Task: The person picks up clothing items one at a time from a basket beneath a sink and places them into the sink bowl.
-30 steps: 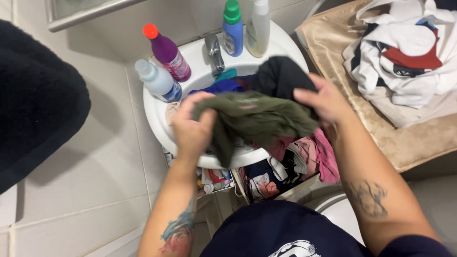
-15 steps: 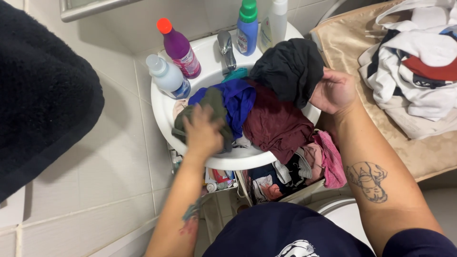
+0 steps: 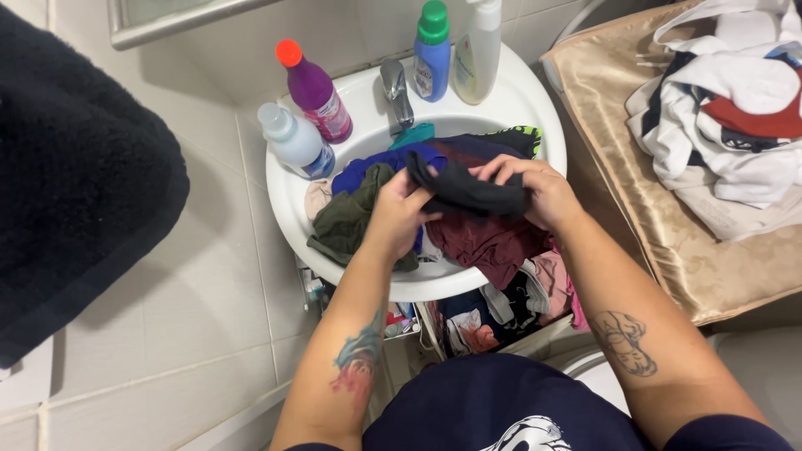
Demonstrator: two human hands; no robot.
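While both hands work over the round white ceramic sink (image 3: 535,108), I read this as a sorting step in a hand-wash of laundry, with one piece picked out of the pile. Far left of the sink hangs a thick black towel (image 3: 79,175) against the tiled wall. On the sink's left rim stand a clear plastic bottle with a white cap (image 3: 292,142) and a purple bottle with an orange cap (image 3: 316,90); at its back rim, beside the metal tap (image 3: 395,88), stand a blue bottle with a green cap (image 3: 432,52) and a pale cream bottle (image 3: 476,54). In the left of the basin lies an olive-green crumpled garment (image 3: 347,221), touching a royal-blue cloth (image 3: 376,165). My left hand (image 3: 399,213) and right hand (image 3: 539,190) are close together above the basin's middle, each clamped on one end of a small black fabric garment (image 3: 468,190), which hangs stretched between them just above a maroon garment (image 3: 489,240). Right of the sink, a beige satin cushion (image 3: 643,209) bears a heap of white, navy and red clothes (image 3: 727,108).

My judgement: the next move calls for keeping both grips firm while spreading the black piece, and for steering it clear of the bottles on the rim.
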